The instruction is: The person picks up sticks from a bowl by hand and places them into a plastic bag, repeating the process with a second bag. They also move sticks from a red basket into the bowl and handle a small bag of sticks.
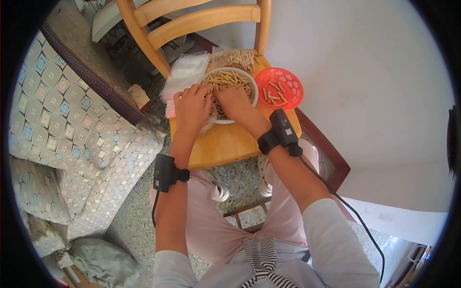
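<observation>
The left hand is resting, fingers bent, at the left side of the white bowl, touching or just beside a clear bag. The right hand is resting over the sticks in the bowl, which is standing on the wooden chair. The fingertips are hiding, so I cannot tell if they are pinching anything. Having the bag close is probably helping, because fewer sticks would be falling outside. Soft fingers would likely be snapping fewer sticks.

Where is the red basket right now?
In the head view, the red basket is at the right edge of the wooden chair, just right of the white bowl.
</observation>
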{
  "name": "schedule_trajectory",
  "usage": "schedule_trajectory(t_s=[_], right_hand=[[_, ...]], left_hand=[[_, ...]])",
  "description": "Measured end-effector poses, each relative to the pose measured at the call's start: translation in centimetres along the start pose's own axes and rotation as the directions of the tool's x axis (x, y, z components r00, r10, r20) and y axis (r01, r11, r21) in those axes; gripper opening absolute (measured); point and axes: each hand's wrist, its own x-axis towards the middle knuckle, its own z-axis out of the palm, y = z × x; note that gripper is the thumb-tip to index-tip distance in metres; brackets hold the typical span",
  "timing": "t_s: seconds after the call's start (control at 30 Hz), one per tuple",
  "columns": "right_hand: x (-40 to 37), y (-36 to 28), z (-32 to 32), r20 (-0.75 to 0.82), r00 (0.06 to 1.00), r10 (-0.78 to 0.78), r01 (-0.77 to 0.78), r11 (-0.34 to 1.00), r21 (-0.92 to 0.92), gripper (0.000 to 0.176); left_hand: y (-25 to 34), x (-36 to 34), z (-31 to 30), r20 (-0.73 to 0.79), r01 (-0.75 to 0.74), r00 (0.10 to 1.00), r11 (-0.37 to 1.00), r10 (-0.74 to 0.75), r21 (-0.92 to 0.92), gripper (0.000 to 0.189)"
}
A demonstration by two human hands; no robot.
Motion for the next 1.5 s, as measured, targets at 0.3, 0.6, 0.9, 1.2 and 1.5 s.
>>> schedule_trajectory(t_s=[0.3,0.6,0.9,1.2,1.5], right_hand=[[0.7,0.8,-2.5,-0.123,0.979,0.165,-0.119,0.942,0.315,0.013],[1.3,-1.1,-5.9,-0.255,0.964,0.076,0.138,0.678,0.722,0.019],[1.4,-0.6,-7.5,-0.402,0.914,0.056,0.194,0.809,0.555,0.019],[1.3,-1.1,-6.6,-0.213,0.975,0.056,0.091,0.777,0.623,0.020],[1.3,-2.0,-6.9,-0.211,0.976,0.048,0.109,0.734,0.671,0.019]], left_hand=[[-0.4,0.2,-1.8,0.078,0.190,0.981,0.952,-0.176,-0.242,0.030],[-0.2,0.3,-2.5,0.101,0.253,0.967,0.903,-0.233,-0.347,0.028],[-0.2,1.1,-4.1,0.057,0.258,0.958,0.762,-0.280,-0.594,0.019],[0.1,1.2,-4.5,-0.016,0.171,0.967,0.699,-0.254,-0.695,0.016],[0.9,1.3,-5.3,-0.096,0.110,0.969,0.746,-0.228,-0.657,0.015]])
